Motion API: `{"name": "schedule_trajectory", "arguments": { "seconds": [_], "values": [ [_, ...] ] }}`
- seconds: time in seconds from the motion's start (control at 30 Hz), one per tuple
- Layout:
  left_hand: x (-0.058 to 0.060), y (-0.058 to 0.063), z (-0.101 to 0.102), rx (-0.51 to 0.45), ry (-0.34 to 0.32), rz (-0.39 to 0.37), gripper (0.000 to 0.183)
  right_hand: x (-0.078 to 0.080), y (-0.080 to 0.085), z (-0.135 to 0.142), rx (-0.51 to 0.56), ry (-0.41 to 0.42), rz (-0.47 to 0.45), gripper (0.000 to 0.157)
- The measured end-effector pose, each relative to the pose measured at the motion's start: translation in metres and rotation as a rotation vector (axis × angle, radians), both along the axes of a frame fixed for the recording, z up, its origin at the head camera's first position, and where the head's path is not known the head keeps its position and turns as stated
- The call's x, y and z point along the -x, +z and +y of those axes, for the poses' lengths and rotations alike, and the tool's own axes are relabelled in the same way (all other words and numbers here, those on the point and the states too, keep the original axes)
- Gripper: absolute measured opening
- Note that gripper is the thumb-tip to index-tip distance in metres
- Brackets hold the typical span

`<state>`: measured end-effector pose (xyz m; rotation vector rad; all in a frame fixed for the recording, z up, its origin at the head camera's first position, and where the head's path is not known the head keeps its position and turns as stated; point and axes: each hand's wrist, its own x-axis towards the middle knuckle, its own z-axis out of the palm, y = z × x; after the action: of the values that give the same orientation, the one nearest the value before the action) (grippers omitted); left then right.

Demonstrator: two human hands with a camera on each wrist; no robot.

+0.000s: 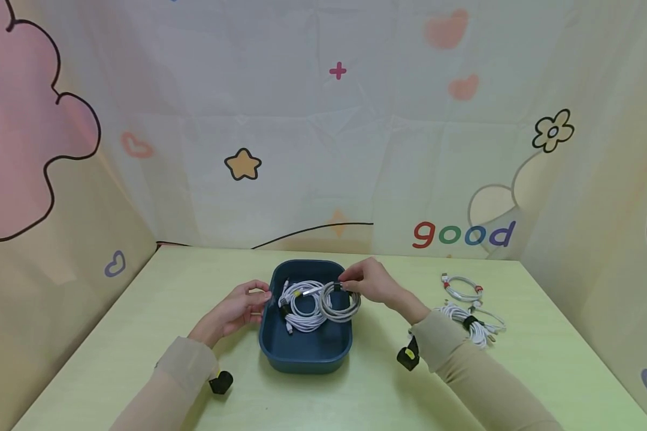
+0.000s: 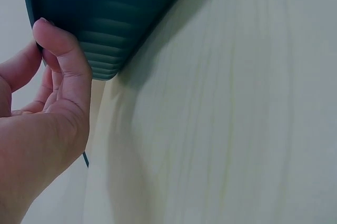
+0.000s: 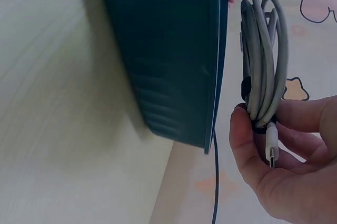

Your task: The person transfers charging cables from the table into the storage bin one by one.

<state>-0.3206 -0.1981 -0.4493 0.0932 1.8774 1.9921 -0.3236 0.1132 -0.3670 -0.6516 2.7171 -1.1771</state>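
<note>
A dark blue plastic bin stands on the table, with coiled white cables inside it. My left hand pinches the bin's left rim between thumb and index finger; the left wrist view shows this hand at the bin's wall. From my right hand hangs a coiled grey charging cable, over the bin's right side. In the right wrist view, thumb and fingers of that hand grip the coil at its black strap, and a small metal plug points out beside them.
Right of the bin lies a white cable looped with red ties. Nearer me lies a bundle of white cables bound by a black strap. A printed cloth backdrop rises behind the table's far edge.
</note>
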Motion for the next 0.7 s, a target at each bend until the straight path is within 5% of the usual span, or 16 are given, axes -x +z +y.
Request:
{"name": "schedule_trajectory", "arguments": {
  "seconds": [0.7],
  "values": [
    [-0.001, 0.001, 0.001, -0.003, 0.012, -0.002, 0.021, -0.018, -0.014, -0.037, -0.100, 0.181, 0.065, 0.013]
  ]
}}
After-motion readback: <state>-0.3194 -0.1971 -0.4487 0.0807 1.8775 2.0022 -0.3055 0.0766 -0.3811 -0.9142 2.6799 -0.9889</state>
